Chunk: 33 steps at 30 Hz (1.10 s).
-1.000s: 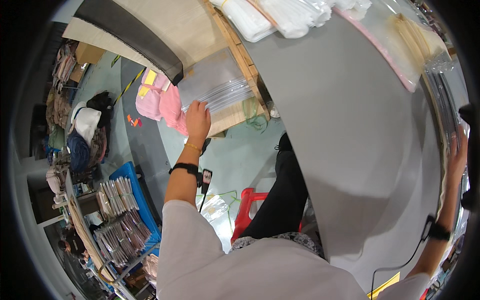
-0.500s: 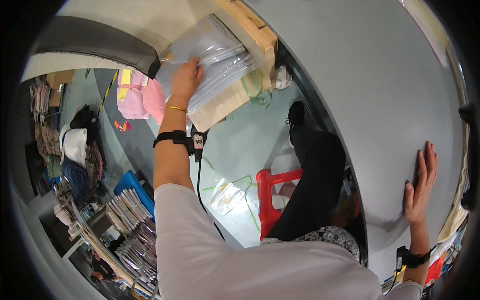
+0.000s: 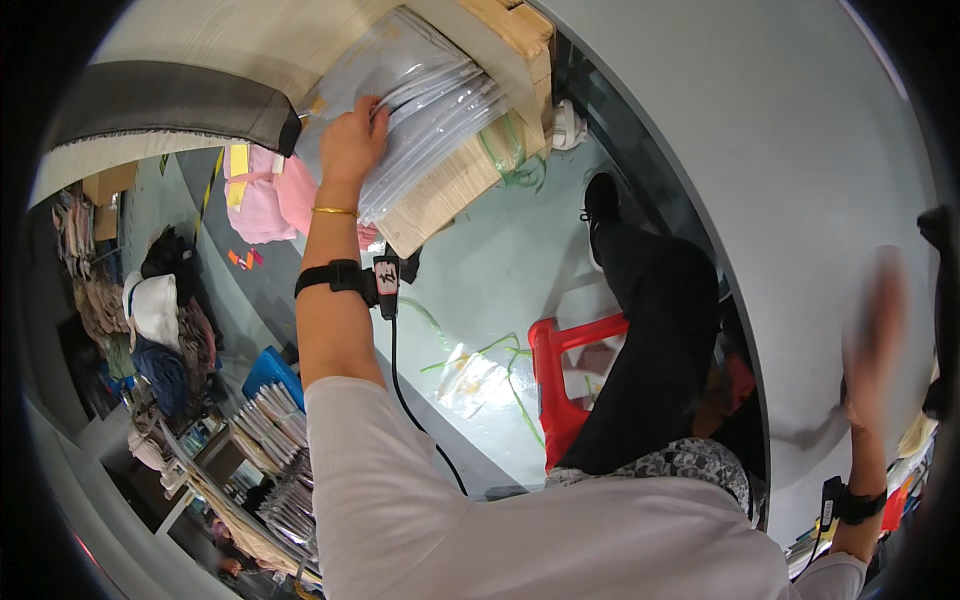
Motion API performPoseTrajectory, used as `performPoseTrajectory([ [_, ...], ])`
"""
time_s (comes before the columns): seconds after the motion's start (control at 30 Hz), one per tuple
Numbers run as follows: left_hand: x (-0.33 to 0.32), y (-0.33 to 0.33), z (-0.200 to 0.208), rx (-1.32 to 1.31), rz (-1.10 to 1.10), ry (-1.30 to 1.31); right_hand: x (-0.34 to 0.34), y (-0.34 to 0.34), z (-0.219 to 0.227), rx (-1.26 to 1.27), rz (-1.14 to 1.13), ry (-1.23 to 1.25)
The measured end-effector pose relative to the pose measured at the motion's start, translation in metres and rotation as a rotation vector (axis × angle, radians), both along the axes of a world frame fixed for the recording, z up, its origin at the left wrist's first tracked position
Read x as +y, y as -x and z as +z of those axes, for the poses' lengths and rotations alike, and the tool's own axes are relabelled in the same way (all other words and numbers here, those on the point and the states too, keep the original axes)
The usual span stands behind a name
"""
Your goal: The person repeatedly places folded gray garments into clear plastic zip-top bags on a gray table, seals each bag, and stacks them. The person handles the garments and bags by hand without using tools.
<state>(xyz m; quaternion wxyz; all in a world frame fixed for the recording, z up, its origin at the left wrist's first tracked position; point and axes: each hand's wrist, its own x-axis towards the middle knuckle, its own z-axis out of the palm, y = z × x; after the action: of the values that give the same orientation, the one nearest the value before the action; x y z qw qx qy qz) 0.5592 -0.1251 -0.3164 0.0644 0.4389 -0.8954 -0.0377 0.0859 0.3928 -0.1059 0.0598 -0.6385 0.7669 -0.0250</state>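
A stack of clear plastic bags (image 3: 435, 130) lies on a light wooden board (image 3: 425, 208) at the far left of centre. My left hand (image 3: 352, 150) is on the stack, its fingers closed at the edge of an upper plastic bag. The fingertips are partly hidden among the folds. At the right, my right hand (image 3: 875, 335) is over the grey tabletop (image 3: 720, 110), smeared by motion. Nothing can be made out in it, and its fingers cannot be read.
A red plastic stool (image 3: 548, 390) stands beside my leg, with green strapping (image 3: 515, 365) and a clear plastic sheet (image 3: 470, 385) on the floor. Pink bundles (image 3: 262, 200) sit behind my left forearm. Shelves with packed goods (image 3: 270, 420) line the left. A dark padded edge (image 3: 190, 100) juts in at upper left.
My left hand has shifted slightly left and its fingers have closed at a bag's edge. My right hand, flat on the tabletop before, now moves in a blur. The whole view has shifted slightly.
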Motion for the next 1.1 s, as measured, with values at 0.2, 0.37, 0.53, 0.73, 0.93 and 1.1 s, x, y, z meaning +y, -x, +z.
performPoseTrajectory([
  [0.2,0.011,0.003,-0.003,0.011,-0.068,0.059,0.002,0.001,-0.001,-0.074,-0.049,-0.014],
  [0.37,0.009,0.006,-0.004,-0.008,0.014,0.064,-0.001,0.001,0.006,0.009,0.016,-0.031],
  [0.53,0.012,0.013,-0.002,-0.122,0.008,0.076,0.001,0.002,0.004,0.022,0.023,-0.045],
  [0.73,0.011,0.018,0.010,-0.122,-0.064,0.201,0.009,0.007,-0.003,-0.014,-0.053,-0.070],
  [0.93,0.049,0.016,0.005,-0.142,-0.154,0.255,0.003,0.006,0.007,0.110,0.049,-0.094],
  [1.1,0.047,0.023,0.009,-0.250,-0.117,0.129,-0.001,0.000,0.007,0.044,0.049,-0.040],
])
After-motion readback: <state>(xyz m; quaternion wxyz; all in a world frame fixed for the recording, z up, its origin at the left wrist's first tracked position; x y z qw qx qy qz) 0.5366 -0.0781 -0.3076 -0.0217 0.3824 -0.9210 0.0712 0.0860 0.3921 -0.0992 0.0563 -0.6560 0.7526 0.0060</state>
